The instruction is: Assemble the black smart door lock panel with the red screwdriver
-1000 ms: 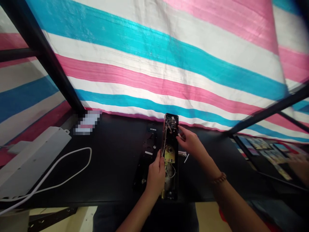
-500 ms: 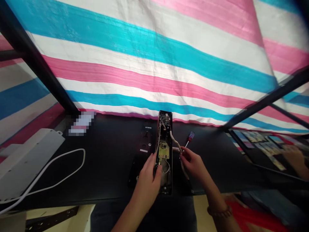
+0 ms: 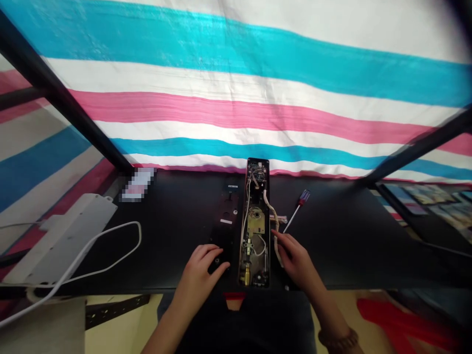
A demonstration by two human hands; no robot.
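Observation:
A long black electronic lock housing lies with its inside facing up, showing a brass-coloured plate, a brass cylinder and wires. Left of it rests a flat black cover panel with white labels. My left hand is over the panel's near end, thumb and fingers apart; whether it grips the edge is unclear. My right hand is at the housing's right side, its fingertips closed on the pale wrapped cable coming out of the housing. A small bundle of connector ends lies beside the cable.
A screwdriver lies right of the housing. At the left are a white power strip and its white cord. A striped sheet hangs behind the black table. A framed board stands far right.
My left hand has left the housing and moved left to the cover panel, uncovering the brass cylinder. My right hand has shifted slightly along the cable. The view has turned a little.

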